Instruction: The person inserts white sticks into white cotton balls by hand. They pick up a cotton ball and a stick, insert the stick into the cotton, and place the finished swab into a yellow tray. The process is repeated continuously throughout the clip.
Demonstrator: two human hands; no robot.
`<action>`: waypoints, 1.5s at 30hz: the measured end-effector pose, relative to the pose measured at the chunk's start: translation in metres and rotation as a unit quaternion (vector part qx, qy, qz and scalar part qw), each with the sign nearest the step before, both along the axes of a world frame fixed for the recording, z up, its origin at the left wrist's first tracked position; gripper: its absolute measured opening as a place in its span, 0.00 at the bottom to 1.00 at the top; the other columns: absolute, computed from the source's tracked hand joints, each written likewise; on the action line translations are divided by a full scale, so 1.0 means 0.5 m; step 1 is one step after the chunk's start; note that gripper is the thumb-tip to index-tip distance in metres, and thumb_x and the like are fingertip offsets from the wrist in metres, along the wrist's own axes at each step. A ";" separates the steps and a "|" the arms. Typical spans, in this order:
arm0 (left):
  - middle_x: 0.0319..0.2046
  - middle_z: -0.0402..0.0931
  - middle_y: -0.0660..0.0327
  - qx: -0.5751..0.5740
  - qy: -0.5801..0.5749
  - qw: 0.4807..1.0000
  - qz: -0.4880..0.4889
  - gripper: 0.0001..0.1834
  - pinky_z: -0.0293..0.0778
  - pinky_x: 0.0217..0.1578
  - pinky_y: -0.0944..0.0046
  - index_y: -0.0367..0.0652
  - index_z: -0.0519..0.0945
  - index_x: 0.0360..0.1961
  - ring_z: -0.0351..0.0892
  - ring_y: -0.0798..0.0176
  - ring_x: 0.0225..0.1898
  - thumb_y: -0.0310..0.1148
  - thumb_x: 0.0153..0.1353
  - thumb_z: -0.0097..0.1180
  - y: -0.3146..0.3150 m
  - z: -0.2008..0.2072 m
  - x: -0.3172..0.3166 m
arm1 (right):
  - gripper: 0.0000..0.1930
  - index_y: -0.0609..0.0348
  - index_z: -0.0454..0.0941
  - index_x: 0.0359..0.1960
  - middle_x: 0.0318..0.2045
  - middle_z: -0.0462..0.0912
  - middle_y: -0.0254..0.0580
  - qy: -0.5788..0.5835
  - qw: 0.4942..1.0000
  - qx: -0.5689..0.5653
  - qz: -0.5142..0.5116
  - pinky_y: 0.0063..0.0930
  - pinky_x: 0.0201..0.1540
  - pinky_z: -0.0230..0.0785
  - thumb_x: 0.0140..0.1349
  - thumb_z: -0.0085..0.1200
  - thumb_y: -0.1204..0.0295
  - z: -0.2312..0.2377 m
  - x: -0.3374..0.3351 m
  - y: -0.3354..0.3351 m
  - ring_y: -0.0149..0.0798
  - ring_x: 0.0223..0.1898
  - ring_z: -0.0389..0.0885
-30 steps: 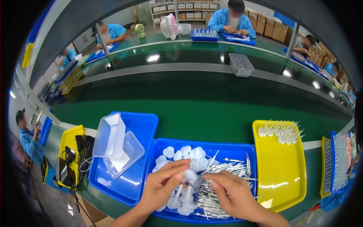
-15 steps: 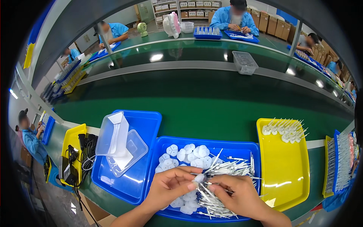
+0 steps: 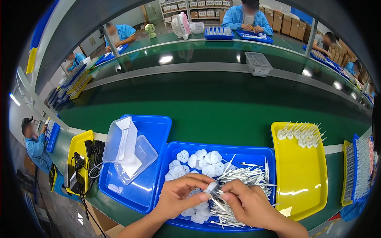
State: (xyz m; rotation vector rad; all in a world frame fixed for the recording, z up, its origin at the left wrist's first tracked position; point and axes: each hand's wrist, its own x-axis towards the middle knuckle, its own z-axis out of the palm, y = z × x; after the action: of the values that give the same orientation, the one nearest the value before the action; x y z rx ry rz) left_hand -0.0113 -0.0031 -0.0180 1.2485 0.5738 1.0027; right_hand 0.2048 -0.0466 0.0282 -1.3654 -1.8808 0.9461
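White plastic, petal-shaped, is the piece (image 3: pixel 212 187) under work; we find it at the lower centre of the frame, over the blue tray (image 3: pixel 222 146). The left hand (image 3: pixel 183 195) pinches it between thumb and fingers. The right hand (image 3: pixel 247 201) is drawn narrow beside it; we cannot tell whether it grips one of the white sticks (image 3: pixel 254 176). We judge the step to be joining stick and piece; the next move likely calls for careful alignment.

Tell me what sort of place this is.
Probably a factory assembly workshop: a blue tray heaped with small white parts, a long green work surface, and people in blue working beyond it.
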 end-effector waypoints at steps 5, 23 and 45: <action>0.52 0.77 0.44 -0.020 -0.005 1.000 -0.019 0.11 0.75 0.55 0.53 0.32 0.82 0.43 0.79 0.54 0.54 0.17 0.58 0.63 0.003 0.001 0.000 | 0.07 0.58 0.75 0.44 0.23 0.81 0.44 0.005 0.999 0.015 0.031 0.33 0.24 0.70 0.66 0.56 0.72 -0.018 0.011 0.002 0.46 0.22 0.83; 0.51 0.78 0.44 -0.042 -0.050 0.996 -0.060 0.14 0.71 0.57 0.56 0.30 0.82 0.46 0.76 0.54 0.56 0.13 0.58 0.60 -0.004 -0.011 -0.006 | 0.06 0.61 0.73 0.40 0.19 0.80 0.46 0.095 0.991 -0.094 0.017 0.40 0.24 0.71 0.68 0.53 0.72 -0.017 0.010 0.004 0.49 0.20 0.82; 0.59 0.75 0.47 0.320 0.161 0.931 0.064 0.24 0.72 0.47 0.63 0.38 0.82 0.49 0.82 0.57 0.51 0.25 0.48 0.74 0.004 0.022 0.004 | 0.10 0.61 0.81 0.37 0.34 0.80 0.44 -0.012 0.974 0.227 -0.019 0.33 0.35 0.71 0.52 0.65 0.81 -0.033 -0.011 0.011 0.45 0.34 0.79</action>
State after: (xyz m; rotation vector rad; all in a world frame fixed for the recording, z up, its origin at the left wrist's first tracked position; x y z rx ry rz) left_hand -0.0095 -0.0011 -0.0070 2.0030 0.6068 1.1479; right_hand 0.1990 -0.0411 0.0118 -1.1316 -1.9288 0.4395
